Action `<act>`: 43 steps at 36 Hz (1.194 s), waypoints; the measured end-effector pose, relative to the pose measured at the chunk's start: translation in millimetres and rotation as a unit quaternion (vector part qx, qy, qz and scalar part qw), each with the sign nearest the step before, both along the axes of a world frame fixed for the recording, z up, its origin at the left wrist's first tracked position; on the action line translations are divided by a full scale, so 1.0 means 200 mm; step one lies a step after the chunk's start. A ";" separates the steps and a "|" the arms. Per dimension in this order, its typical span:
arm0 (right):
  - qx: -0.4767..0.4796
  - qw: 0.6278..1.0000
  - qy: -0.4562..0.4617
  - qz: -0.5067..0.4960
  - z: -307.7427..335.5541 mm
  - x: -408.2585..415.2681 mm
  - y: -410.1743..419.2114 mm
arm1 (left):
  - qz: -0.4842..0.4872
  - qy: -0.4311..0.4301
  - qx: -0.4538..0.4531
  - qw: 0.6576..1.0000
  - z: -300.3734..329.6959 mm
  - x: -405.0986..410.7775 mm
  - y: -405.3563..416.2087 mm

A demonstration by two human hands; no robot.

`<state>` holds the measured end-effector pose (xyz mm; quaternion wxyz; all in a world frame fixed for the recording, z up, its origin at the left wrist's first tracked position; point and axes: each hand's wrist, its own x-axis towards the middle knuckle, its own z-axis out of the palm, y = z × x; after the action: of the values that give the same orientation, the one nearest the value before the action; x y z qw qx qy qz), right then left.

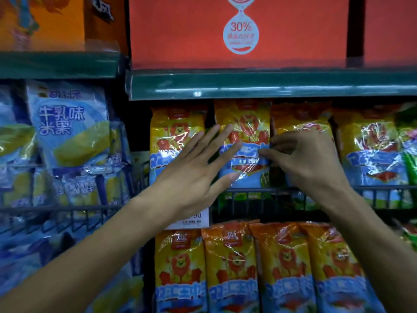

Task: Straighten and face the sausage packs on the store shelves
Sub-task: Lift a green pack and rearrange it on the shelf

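- Both hands are up on the middle shelf: our right hand (pixel 309 159) pinches the right edge of the centre sausage pack (pixel 244 141) between thumb and curled fingers, and our left hand (pixel 196 172) lies flat and spread, fingertips on that pack's left side.
- We judge we're squaring this one pack right now; it stands upright, front label towards us, at about 12 o'clock from the hands.
- At 9 o'clock of it, the left neighbour pack (pixel 177 136) sits a touch lower, with a dark gap between the two, so that spacing looks unfinished to us.
- At 3 o'clock, behind our right hand, the next pack (pixel 302 120) is partly hidden; we can't tell how straight it is.
- Farther right, the far pack (pixel 372 145) faces out, with crinkled film.
- Down at 6 o'clock, beyond the wire rail (pixel 259 193), the lower row (pixel 259 267) stands tight and facing front; that row looks done.
- Off at 9 o'clock, the blue rice-cracker bags (pixel 70 123) aren't our job.
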<state>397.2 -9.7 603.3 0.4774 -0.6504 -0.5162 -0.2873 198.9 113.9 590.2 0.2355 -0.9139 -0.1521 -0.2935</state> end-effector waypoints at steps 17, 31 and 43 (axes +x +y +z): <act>0.053 0.993 -0.004 0.106 -0.05 -0.03 -0.07 | -0.014 -0.014 0.045 0.999 0.02 -0.04 0.01; -0.175 0.982 0.035 0.068 -0.04 -0.04 0.03 | -0.033 -0.011 0.033 0.999 0.01 -0.08 0.07; -0.223 0.973 0.058 0.013 -0.05 -0.05 0.05 | -0.046 -0.001 0.046 0.998 0.02 -0.07 0.10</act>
<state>387.7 0.3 593.1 0.3534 -0.7489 -0.5474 -0.1208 184.5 133.8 595.2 0.2636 -0.9077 -0.0961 -0.3120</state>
